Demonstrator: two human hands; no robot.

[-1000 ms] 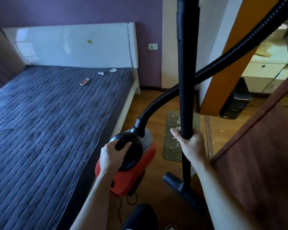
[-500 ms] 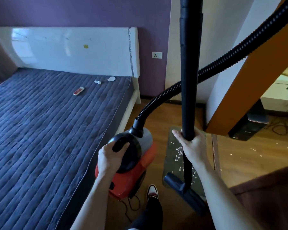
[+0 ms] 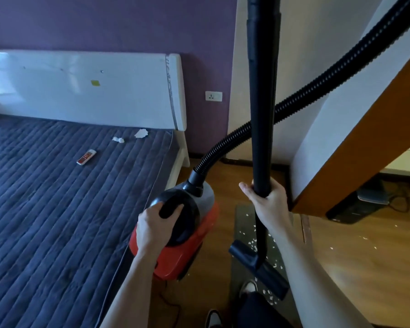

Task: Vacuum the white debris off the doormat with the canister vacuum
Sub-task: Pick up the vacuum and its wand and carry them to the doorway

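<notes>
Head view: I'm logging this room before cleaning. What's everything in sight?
canister vacuum: one, red and black, beside bed
wand: one, black, upright centre
hose: one, black, canister to upper right
nozzle: one, black, over doormat
doormat: one, grey, floor
white debris: many, white, doormat and floor
bed: one, blue cover, left
paper scraps: two, white, on bed
socket: one, white, purple wall
left hand: grips canister handle
right hand: grips wand
</notes>
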